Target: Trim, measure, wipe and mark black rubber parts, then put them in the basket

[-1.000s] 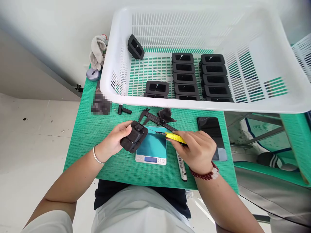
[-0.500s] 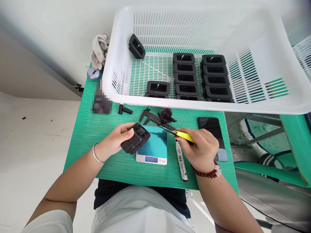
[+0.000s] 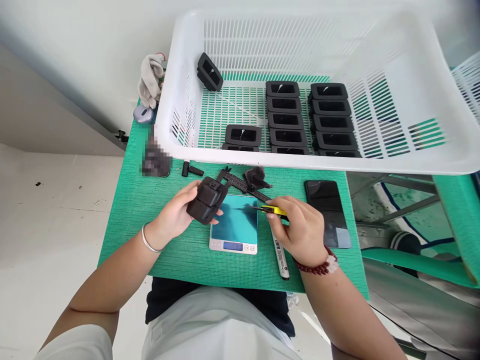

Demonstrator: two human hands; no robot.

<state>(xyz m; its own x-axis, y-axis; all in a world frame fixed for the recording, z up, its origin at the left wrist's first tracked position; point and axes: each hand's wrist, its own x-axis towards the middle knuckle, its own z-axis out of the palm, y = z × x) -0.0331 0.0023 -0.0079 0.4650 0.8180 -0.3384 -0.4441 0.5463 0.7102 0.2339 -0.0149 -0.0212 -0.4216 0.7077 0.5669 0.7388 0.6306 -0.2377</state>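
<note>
My left hand (image 3: 179, 210) is closed on a black plastic part (image 3: 207, 201), a rounded rectangular piece held tilted beside the upper left of a small digital scale (image 3: 234, 220). In my right hand (image 3: 300, 222) is a yellow utility knife (image 3: 275, 210); its thin blade points left, over the scale's plate and apart from the part. Beneath the right hand lies a white marker (image 3: 280, 257), its upper end hidden. Just beyond the scale, a dark caliper (image 3: 240, 184) rests by a crumpled dark cloth (image 3: 257, 177).
A large white plastic basket (image 3: 258, 160) spans the back, holding several black parts (image 3: 283, 120) in rows. A phone (image 3: 328, 212) lies on the right of the green mat (image 3: 176, 260). Small black pieces (image 3: 192, 169), a grey case (image 3: 143, 114) and a glove (image 3: 150, 82) sit at the left.
The black part has turned in my left hand and shifted slightly up and left. My right hand has moved left with the knife, bringing the blade across the scale.
</note>
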